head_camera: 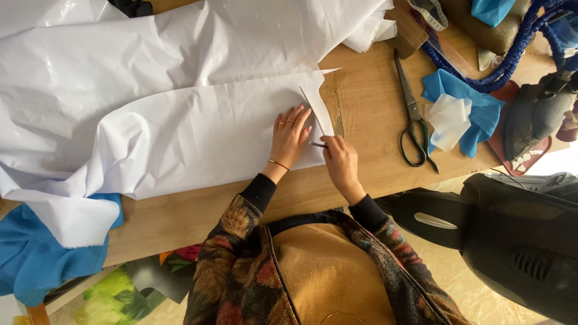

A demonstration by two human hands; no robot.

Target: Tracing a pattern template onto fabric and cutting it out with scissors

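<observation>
White fabric (180, 114) spreads over most of the wooden counter (367, 120), its cut edge near the counter's middle. The left hand (290, 137) lies flat on that fabric, fingers spread open. The right hand (340, 159), fingers closed on a thin dark marking tool (318, 144), touches the fabric's edge. Scissors (412, 114) lie apart to the right.

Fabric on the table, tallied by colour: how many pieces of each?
White fabric: 1 large piece, under the left hand
Blue fabric: 3, one at lower left, one by the scissors, one top right
Total: 4
</observation>
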